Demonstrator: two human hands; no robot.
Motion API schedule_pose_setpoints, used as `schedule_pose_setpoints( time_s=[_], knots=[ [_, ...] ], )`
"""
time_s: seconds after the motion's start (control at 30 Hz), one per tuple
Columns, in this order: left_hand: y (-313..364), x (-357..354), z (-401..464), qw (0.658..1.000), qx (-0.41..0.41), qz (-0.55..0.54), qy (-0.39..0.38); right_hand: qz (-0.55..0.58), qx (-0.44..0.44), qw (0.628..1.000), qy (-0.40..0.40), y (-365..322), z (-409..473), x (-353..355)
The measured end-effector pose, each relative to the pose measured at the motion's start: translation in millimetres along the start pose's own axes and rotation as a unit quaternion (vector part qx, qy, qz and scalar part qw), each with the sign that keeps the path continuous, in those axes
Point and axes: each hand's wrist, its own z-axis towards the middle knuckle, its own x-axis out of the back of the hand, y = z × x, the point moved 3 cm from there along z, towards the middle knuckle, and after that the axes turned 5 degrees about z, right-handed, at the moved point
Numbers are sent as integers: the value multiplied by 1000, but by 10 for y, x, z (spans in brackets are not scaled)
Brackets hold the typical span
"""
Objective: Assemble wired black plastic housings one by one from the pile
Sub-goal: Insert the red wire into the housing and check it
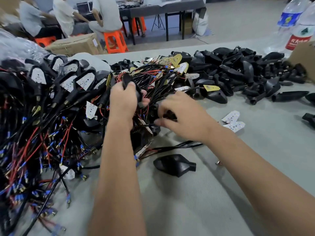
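The left hand (125,99) grips a black plastic housing (132,86) over the tangled pile of wired parts (153,77), thumb across its top. At its four o'clock the right hand (182,116) pinches a small black piece (168,115), perhaps a connector; blur hides detail. A loose black housing (173,165) lies on the grey table (255,150) at six o'clock of both hands, apart from them.

The floor (238,19) is grey. A dark table (162,7) stands far back. Orange stools (115,41) sit near a brown cardboard box (76,45). The light is soft.
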Motion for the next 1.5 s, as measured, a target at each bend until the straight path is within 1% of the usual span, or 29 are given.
schedule_pose_setpoints(
  time_s=[0.03,0.07,0.13,0.2,0.23,0.27,0.3,0.37,0.4,0.47,0.53,0.57,0.63,0.73,0.83,0.9,0.93,0.97,1.0,1.03,1.07,1.13,1.17,1.2,1.23,1.27,1.37,1.4,1.5],
  knots=[
    [3,63,9,1000,-5,8,7,-39,5,997,-65,-2,-1,-54],
    [8,99,4,1000,-5,4,8,-58,10,994,-97,3,-10,-90],
    [42,111,-16,1000,-9,-18,2,-26,21,996,-78,6,-27,-86],
    [85,57,-42,999,-16,-32,-19,55,3,998,-34,57,-35,4],
    [98,21,-52,999,-21,-32,-29,83,-4,996,-38,89,-42,32],
    [110,-8,-56,999,-26,-30,-37,78,-2,995,-63,99,-34,44],
    [113,-31,-60,998,-30,-29,-42,44,7,994,-103,114,-28,15],
    [110,-99,-77,998,-29,-34,-45,-74,19,981,-178,118,-56,-105],
    [102,-152,-94,998,-25,-38,-49,-98,25,979,-176,119,-75,-125],
    [64,-247,-133,997,-11,-47,-62,-67,31,989,-128,129,-97,-85],
    [36,-361,-180,996,-4,-50,-76,-5,-10,998,-59,194,-137,54],
    [33,-415,-205,995,-7,-48,-83,6,-31,999,-23,254,-171,144],
    [77,-498,-252,994,-23,-53,-96,-13,-53,997,46,359,-262,332],
    [162,-565,-286,989,-27,-84,-121,-29,-50,985,162,464,-455,675],
    [192,-603,-310,982,-20,-75,-171,19,-69,954,292,564,-675,1005],
    [179,-622,-327,982,-11,-51,-182,84,-132,919,362,675,-808,1109],
    [160,-639,-342,982,0,-36,-187,137,-188,894,382,743,-863,1105],
    [134,-665,-362,981,17,-19,-194,215,-254,861,385,811,-908,1065],
    [100,-715,-385,978,37,-5,-204,320,-312,813,372,863,-954,997],
    [61,-770,-413,974,60,3,-216,436,-351,754,343,890,-987,903],
    [18,-849,-455,968,83,7,-235,538,-370,694,305,892,-1022,816],
    [-72,-1011,-551,951,110,23,-287,690,-356,582,242,868,-1050,686],
    [-113,-1092,-615,940,113,35,-320,744,-333,529,235,857,-1064,653],
    [-147,-1156,-674,928,112,45,-354,781,-309,486,241,858,-1072,631],
    [-182,-1204,-723,916,107,54,-383,797,-289,467,253,871,-1081,616],
    [-213,-1232,-748,907,100,65,-403,789,-280,479,263,892,-1089,605],
    [-286,-1215,-740,902,94,97,-411,707,-294,587,263,926,-1106,565],
    [-305,-1208,-728,901,91,105,-411,696,-290,603,263,933,-1113,557],
    [-331,-1175,-730,893,89,108,-429,706,-257,592,292,943,-1115,569]
  ],
)
